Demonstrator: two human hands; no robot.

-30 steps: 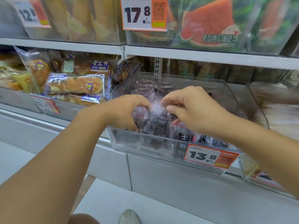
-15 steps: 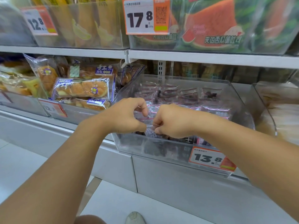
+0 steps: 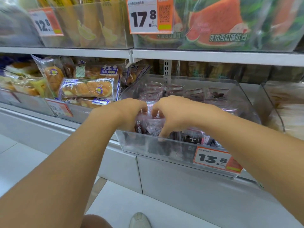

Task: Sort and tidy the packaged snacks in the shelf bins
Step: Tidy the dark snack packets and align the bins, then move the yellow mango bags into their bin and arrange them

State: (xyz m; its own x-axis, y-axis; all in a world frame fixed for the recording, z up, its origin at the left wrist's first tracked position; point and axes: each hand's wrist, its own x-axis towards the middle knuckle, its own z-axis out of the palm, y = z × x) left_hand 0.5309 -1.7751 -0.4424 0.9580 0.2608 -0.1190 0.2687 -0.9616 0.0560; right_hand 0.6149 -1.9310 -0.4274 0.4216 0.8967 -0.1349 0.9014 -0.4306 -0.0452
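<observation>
Both hands, left hand [image 3: 131, 112] and right hand [image 3: 172, 114], pinch a dark snack packet [image 3: 152, 126] at the clear bin's [image 3: 164, 148] front edge; its light, crinkly film looks slippery, best held by its corners.

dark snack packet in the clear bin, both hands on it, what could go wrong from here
1. Both the left hand and right hand grip the dark snack packet at the bin's front wall; it could slip over the rim to the floor.
2. Packets behind it lie loosely stacked, so pulling may disturb them.
3. The right forearm is close above the 13.8 price tag and might knock it.
</observation>
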